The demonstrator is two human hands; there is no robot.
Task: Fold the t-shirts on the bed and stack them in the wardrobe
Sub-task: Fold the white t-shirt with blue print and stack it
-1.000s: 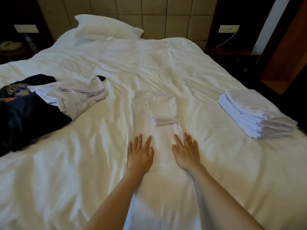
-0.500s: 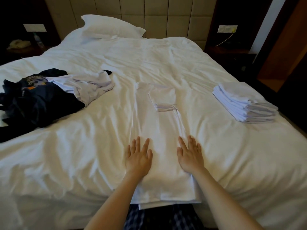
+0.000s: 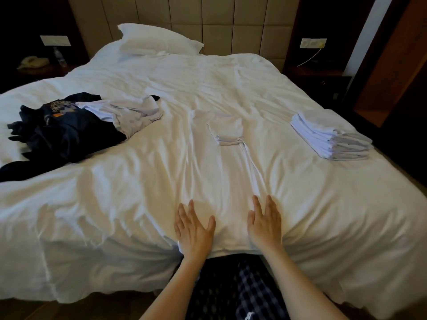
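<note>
A white t-shirt (image 3: 221, 172) lies lengthwise on the bed (image 3: 92, 204), folded into a narrow strip with its sleeves tucked in at the far end. My left hand (image 3: 193, 229) and my right hand (image 3: 265, 224) press flat on its near hem at the bed's front edge, fingers straight, one on each side. A stack of folded white t-shirts (image 3: 329, 136) sits at the bed's right side. At the left lies a heap of unfolded clothes, a dark navy garment (image 3: 60, 135) with a crumpled white t-shirt (image 3: 129, 114) on top.
A white pillow (image 3: 157, 40) rests against the padded headboard. Dark nightstands flank the bed, the left one holding a telephone (image 3: 32, 62) and a bottle. A wooden door frame (image 3: 392, 65) stands at the far right. My checked trousers show below the bed edge.
Both hands have slid along the shirt toward me, from its middle to its near hem. The view has pulled back, so the bed's front edge now shows.
</note>
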